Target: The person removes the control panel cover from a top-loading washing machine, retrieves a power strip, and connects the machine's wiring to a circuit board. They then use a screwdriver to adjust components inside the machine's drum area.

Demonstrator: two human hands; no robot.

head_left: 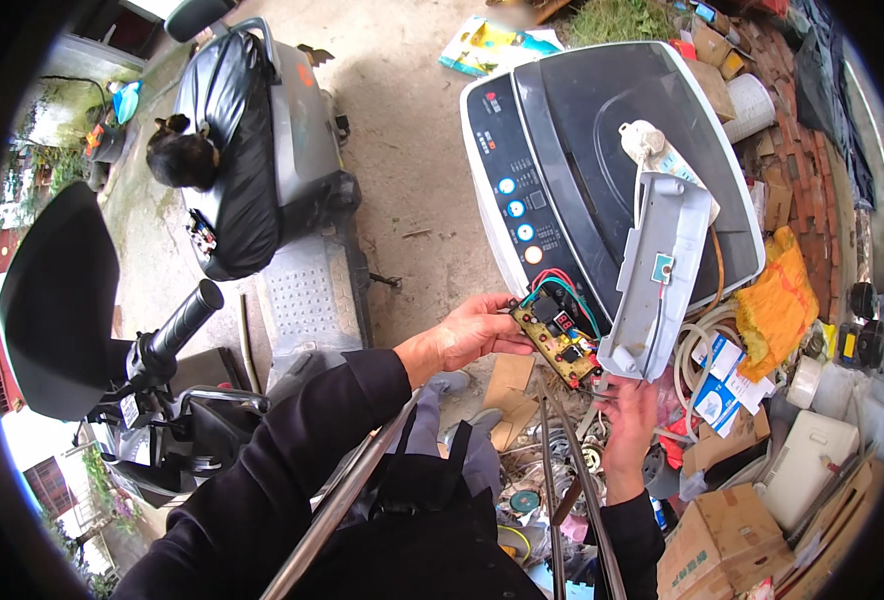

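Observation:
My left hand pinches the left end of a circuit board between thumb and fingers. The board is yellowish, with a small red digit display, and red, green and blue wires loop up from its top. My right hand is closed just below the board's right end, beside the lower tip of a long grey plastic housing. What its fingers hold is hard to make out. The housing leans on the washing machine, with a small green board and a thin wire inside it. A white round part lies at its upper end.
To the left stands a scooter, with a dark cat on its black-covered seat. Cardboard boxes, an orange cloth, coiled hose and scrap crowd the right. Metal bars rise in front of me.

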